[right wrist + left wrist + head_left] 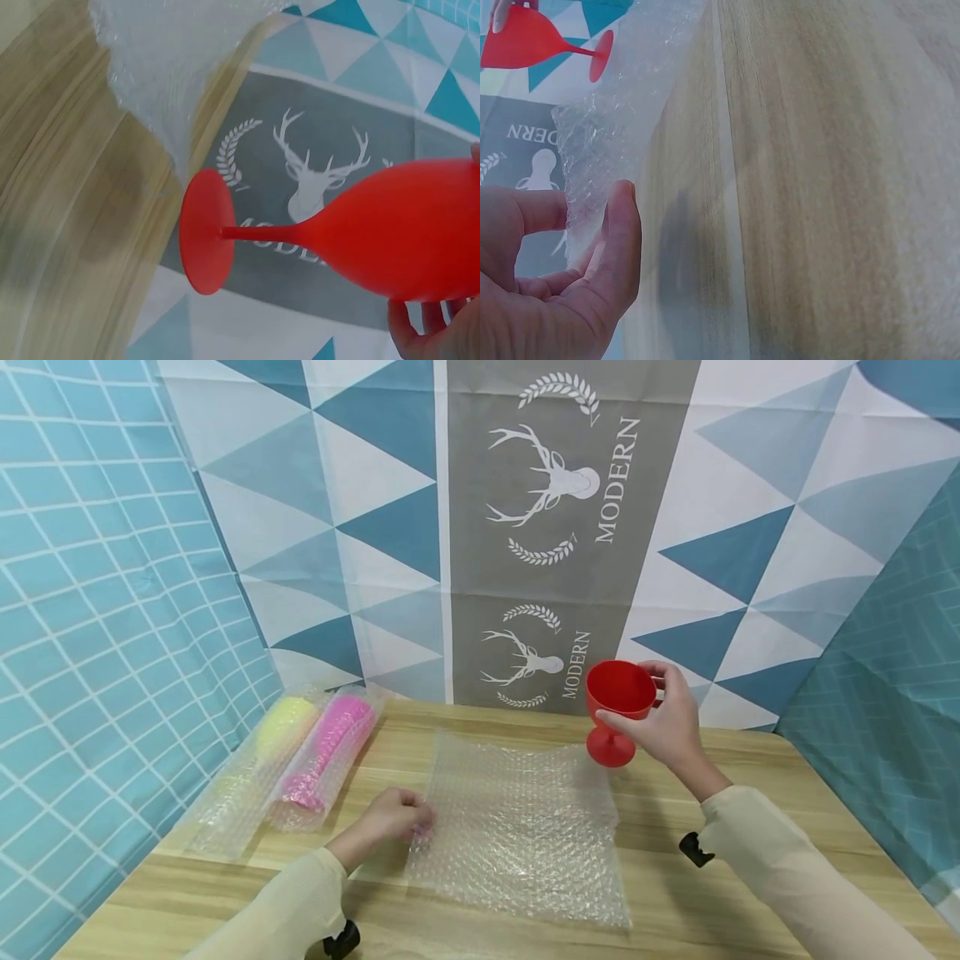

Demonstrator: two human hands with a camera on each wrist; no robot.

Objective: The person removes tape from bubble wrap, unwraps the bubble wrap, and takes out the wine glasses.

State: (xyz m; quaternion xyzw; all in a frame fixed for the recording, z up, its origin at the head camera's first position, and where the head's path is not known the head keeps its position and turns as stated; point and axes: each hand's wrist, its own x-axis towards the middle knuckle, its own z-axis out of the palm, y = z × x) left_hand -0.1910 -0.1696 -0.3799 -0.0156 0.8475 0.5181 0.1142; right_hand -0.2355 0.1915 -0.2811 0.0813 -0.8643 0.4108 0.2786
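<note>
A red plastic goblet (621, 689) is upright in my right hand (670, 718), which grips its bowl near the rim with thumb and fingers. In the right wrist view, the goblet's stem and round foot (206, 231) show off the tabletop. A sheet of bubble wrap (517, 827) lies spread on the table, its far right corner beside the foot. At the sheet's left edge, my left hand (393, 818) holds the wrap between thumb and fingers. From the left wrist, that edge of the wrap (604, 157) runs up from between the fingers.
On the left of the wooden table (757, 860) lie two wrapped bundles, a yellow one (255, 760) and a pink one (326, 756), side by side in bubble wrap. Patterned cloth (390, 527) hangs along the back, with blue tiled cloth (112, 610) at the left.
</note>
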